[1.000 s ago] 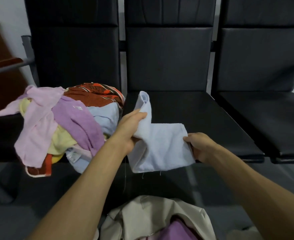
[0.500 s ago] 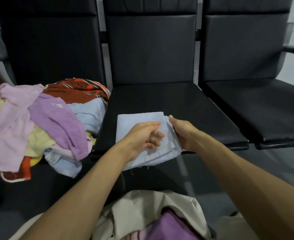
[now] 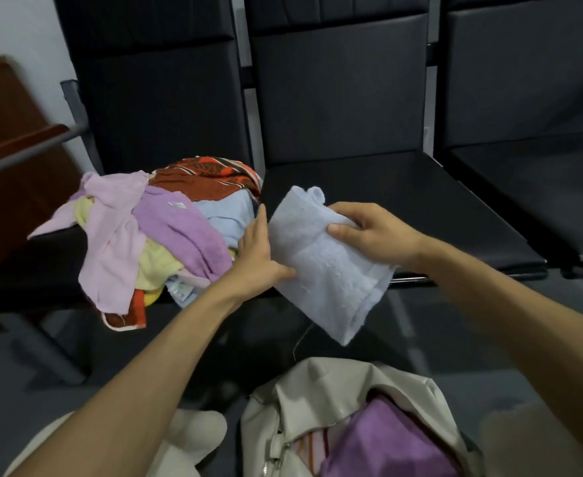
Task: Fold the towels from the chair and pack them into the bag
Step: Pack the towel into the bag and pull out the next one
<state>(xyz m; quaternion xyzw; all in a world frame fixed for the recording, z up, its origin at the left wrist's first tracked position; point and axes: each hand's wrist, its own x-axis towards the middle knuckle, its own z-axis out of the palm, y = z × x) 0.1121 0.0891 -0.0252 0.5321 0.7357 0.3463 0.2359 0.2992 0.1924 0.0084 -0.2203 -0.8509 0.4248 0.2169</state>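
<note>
We hold the folded pale blue towel (image 3: pixel 327 270) out past the front edge of the middle chair seat (image 3: pixel 403 201), tilted, with its lower corner hanging over the floor (image 3: pixel 59 366) and a loose thread trailing from it. Our right grip (image 3: pixel 372 232) is closed round the towel's upper right side, thumb on the top face and fingers wrapped over the edge. Our left grip (image 3: pixel 255 256) lies against the towel's left edge with the fingers straight and pointing up, the thumb tip resting on the cloth. The middle seat behind the towel is bare black padding, and so is the right chair seat (image 3: pixel 541 187) next to it.

Just beside our left grip, the pile of towels (image 3: pixel 152 235) crowds the left chair (image 3: pixel 145 108): pink, purple, yellow, light blue and a red patterned one on top, some spilling over the seat's front edge. A brown wooden piece (image 3: pixel 11 160) stands further left, by the wall.

Below the towel and near our knees, the cream bag (image 3: pixel 317 390) sits open on the floor. A purple towel (image 3: pixel 393 445) lies inside it, with a striped cloth showing at its left side.
</note>
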